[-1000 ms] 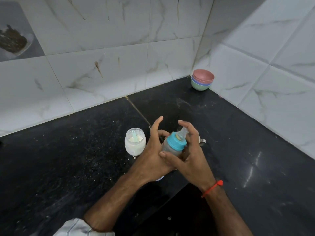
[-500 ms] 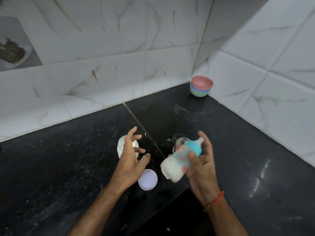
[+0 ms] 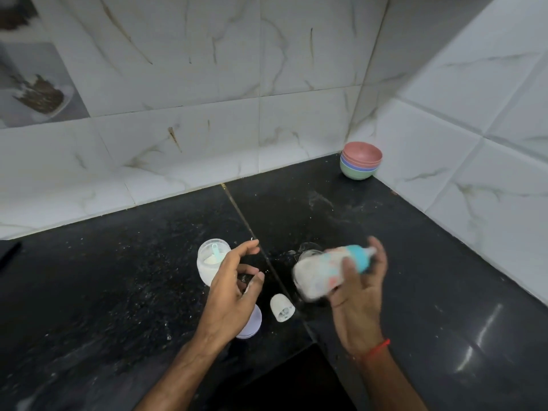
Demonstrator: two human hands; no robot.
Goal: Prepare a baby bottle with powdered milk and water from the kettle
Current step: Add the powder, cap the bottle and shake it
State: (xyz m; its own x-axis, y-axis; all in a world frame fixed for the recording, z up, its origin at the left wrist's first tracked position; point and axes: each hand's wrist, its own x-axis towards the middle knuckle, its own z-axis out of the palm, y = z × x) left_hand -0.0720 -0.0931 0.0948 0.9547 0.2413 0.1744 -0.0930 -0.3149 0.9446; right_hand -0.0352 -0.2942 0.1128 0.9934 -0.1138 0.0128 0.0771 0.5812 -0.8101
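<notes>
My right hand (image 3: 360,304) grips the baby bottle (image 3: 321,271), which lies almost sideways in the air, blurred, with milky white liquid inside and its teal collar and teat pointing right. My left hand (image 3: 231,292) hovers empty with fingers spread, just in front of the open powder jar (image 3: 209,259). The jar holds white powder and a pale teal scoop. A small white bottle cap (image 3: 282,307) lies on its side on the black counter (image 3: 103,292) between my hands. The jar's lilac lid (image 3: 252,324) sits flat, partly under my left wrist. No kettle is in view.
A clear glass (image 3: 308,253) stands behind the bottle, mostly hidden. Several stacked coloured bowls (image 3: 360,160) sit in the far corner against the white marble tiled walls. Powder specks dot the counter. A dark recess opens at the counter's near edge.
Both hands held the upright bottle a second ago. My left hand let go and moved left; my right hand tipped the bottle sideways and is moving it quickly.
</notes>
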